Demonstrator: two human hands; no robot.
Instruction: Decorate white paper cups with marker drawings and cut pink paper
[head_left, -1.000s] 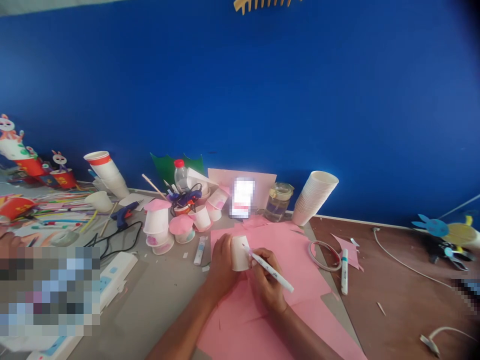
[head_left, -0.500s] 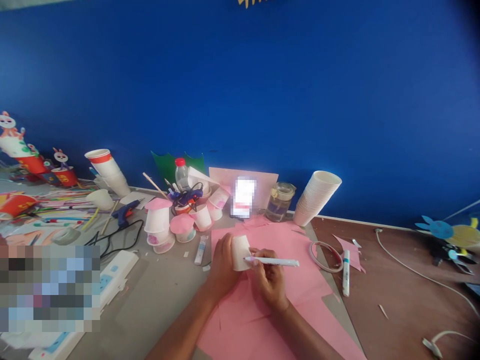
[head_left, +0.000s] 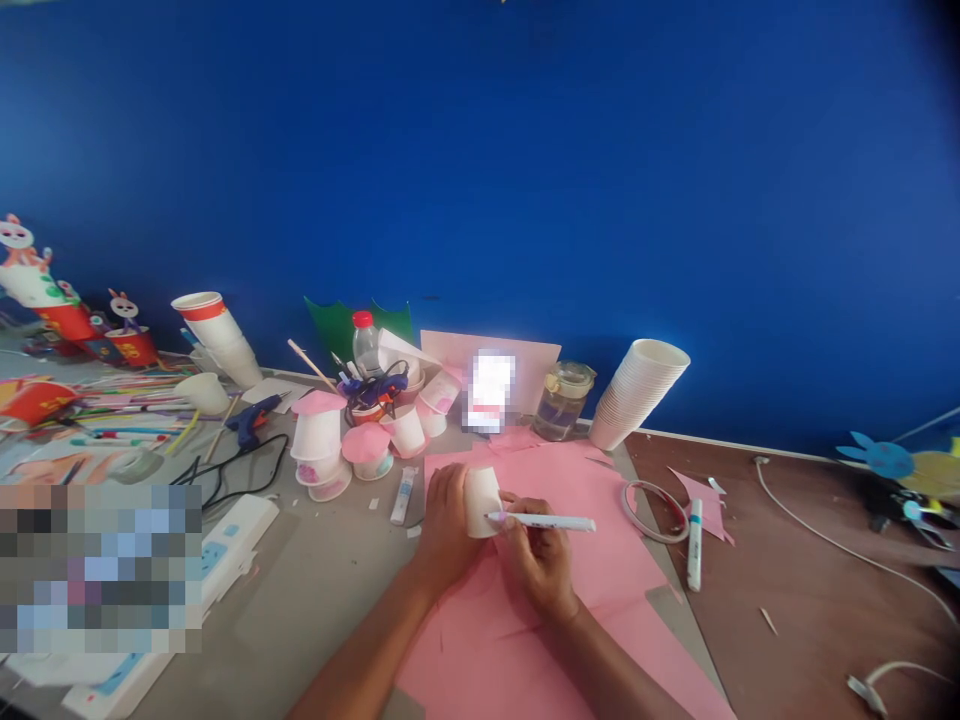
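Low in the centre of the frame, my two hands work above overlapping pink paper (head_left: 600, 500). The fingers of my left hand (head_left: 444, 520) are curled closed round the left side of one white paper cup (head_left: 482, 502). In my right hand (head_left: 546, 565) the fingers are pinched on one white marker (head_left: 559, 522), lying nearly level, its tip at the cup's side; whether it quite touches, I can't tell from here. At lower left of the frame runs one white power strip (head_left: 244, 520). Right of centre I have one ring of tape (head_left: 627, 512) and one blue-banded marker (head_left: 695, 560); left of my left hand lies one white stick (head_left: 403, 497). Farther off, left of centre, stand two pink-topped cup pieces, one taller (head_left: 315, 435), one shorter (head_left: 367, 455), with one blue glue gun (head_left: 246, 428) left of them. At the back of the surface (head_left: 322, 600) are one lit phone (head_left: 491, 390) in mid-frame, one glass jar (head_left: 562, 408) to its right, then one leaning stack of white cups (head_left: 637, 395). Behind everything rises one blue wall (head_left: 480, 180).
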